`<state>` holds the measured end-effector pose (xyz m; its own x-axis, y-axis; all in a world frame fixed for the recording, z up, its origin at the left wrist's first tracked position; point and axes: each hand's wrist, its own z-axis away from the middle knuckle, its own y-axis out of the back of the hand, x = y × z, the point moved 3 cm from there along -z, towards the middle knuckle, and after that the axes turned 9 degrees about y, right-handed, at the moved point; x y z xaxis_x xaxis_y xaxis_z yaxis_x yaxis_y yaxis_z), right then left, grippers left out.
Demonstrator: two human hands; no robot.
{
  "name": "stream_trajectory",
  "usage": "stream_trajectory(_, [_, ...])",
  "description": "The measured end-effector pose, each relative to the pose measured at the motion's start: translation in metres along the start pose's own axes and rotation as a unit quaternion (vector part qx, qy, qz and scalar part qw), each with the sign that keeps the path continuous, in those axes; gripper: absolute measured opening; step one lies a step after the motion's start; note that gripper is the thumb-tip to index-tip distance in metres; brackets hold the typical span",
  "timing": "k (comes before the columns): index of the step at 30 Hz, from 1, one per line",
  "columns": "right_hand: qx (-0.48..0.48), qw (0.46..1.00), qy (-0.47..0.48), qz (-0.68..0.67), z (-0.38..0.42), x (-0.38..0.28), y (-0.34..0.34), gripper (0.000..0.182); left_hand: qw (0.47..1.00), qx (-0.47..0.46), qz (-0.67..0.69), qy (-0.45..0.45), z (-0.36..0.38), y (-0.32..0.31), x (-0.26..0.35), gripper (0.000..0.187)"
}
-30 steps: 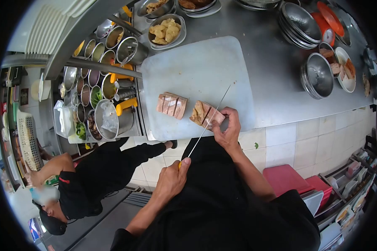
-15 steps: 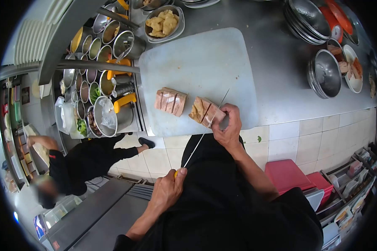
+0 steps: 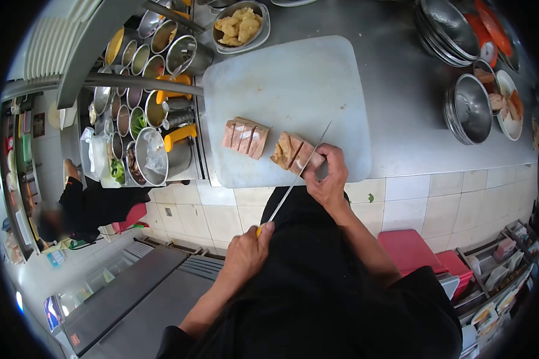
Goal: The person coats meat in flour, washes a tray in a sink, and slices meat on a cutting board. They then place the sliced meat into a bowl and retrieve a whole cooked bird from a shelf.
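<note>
My left hand point(image 3: 244, 254) is closed around the yellow handle of a long thin knife point(image 3: 288, 192). The blade slants up and right across a partly sliced block of pinkish meat point(image 3: 287, 149), its tip past the far side. My right hand point(image 3: 328, 179) is closed on the right end of that block, thumb and fingers gripping its sides. To the left lies a second block of meat point(image 3: 245, 137), cut into several slices that sit together. Both blocks rest on a white cutting board point(image 3: 281, 78) near its front edge.
Steel pots with yellow-handled ladles point(image 3: 179, 137) crowd the left. A bowl of yellowish pieces point(image 3: 239, 27) stands behind the board. Stacked steel bowls point(image 3: 470, 110) and a plate of food point(image 3: 509, 107) are at right. Another person point(image 3: 96, 203) is at far left; a red bin point(image 3: 407, 251) stands below.
The knife has shifted slightly forward and its blade now lies nearer the middle of the right block. The other person at left has moved further away. The view has shifted a little.
</note>
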<state>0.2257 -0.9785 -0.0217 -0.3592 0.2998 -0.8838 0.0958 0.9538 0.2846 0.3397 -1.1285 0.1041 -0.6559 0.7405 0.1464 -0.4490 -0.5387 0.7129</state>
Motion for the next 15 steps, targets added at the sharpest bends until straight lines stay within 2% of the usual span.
stream_trajectory(1, [0.001,1.0,0.001,0.001,0.001,-0.001,0.0,0.03,1.0,0.006,0.008,-0.026,-0.007,-0.003,0.004,0.049])
stream_trajectory(2, [0.007,1.0,-0.004,-0.002,0.002,-0.002,0.0,0.03,1.0,-0.002,0.013,0.004,-0.008,-0.003,0.007,0.049])
stream_trajectory(6, [0.018,1.0,-0.018,-0.012,0.0,0.0,-0.001,0.03,1.0,0.001,0.002,0.019,-0.018,-0.015,-0.002,0.051])
stream_trajectory(8, [0.013,1.0,-0.018,-0.01,0.0,-0.001,-0.002,0.029,0.998,0.016,0.044,-0.037,-0.036,-0.029,0.001,0.054])
stream_trajectory(11, [0.01,1.0,-0.005,0.003,-0.002,-0.002,-0.001,0.028,0.994,0.017,0.087,-0.063,-0.063,-0.045,0.009,0.057])
stream_trajectory(15, [0.018,1.0,-0.011,-0.001,0.0,-0.002,-0.003,0.026,0.994,-0.009,0.101,-0.046,-0.063,-0.042,0.003,0.059])
